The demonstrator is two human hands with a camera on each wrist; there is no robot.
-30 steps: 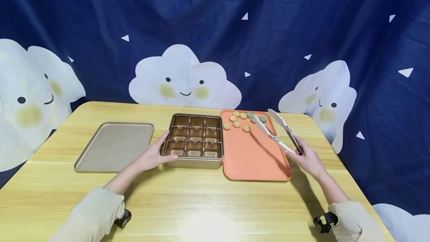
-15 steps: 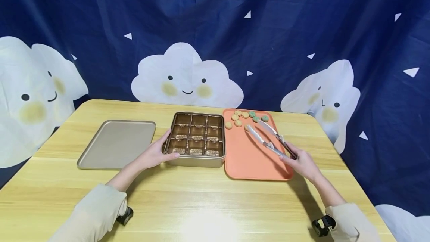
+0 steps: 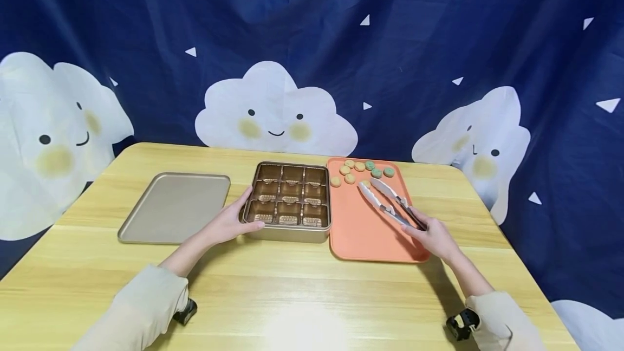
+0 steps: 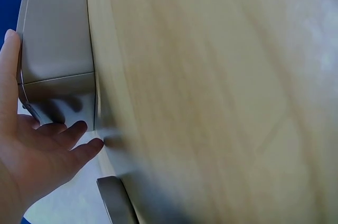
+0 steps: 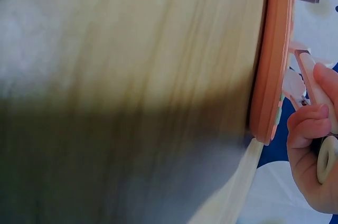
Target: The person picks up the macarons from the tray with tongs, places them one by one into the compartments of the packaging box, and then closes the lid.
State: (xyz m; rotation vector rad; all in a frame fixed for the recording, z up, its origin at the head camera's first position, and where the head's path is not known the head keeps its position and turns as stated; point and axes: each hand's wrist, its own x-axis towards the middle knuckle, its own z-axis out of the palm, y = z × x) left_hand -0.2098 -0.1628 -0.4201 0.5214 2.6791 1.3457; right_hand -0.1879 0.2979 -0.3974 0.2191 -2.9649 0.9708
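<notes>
My left hand (image 3: pixel 231 223) rests at the front left corner of a brown baking pan (image 3: pixel 292 233) divided into several square cells. Its thumb lies along the front rim, and in the left wrist view the spread fingers touch the side wall. My right hand (image 3: pixel 436 236) holds metal tongs (image 3: pixel 377 203) with dark handles over an orange tray (image 3: pixel 363 237). The tong tips stand apart on either side of a round tan cookie (image 3: pixel 365 183), partly hidden by them. Several tan cookies (image 3: pixel 349 178) and green cookies (image 3: pixel 376 173) lie at the tray's far end.
A flat, shallow tan metal tray (image 3: pixel 175 207) lies left of the pan on the wooden table (image 3: pixel 273 291). The orange tray sits against the pan's right side. Behind the table hangs a dark blue cloth (image 3: pixel 302 26) with white clouds.
The tongs have moved down and left from above the tray to the nearest tan cookie, and their tips have drawn closer together. My left hand stays at the pan.
</notes>
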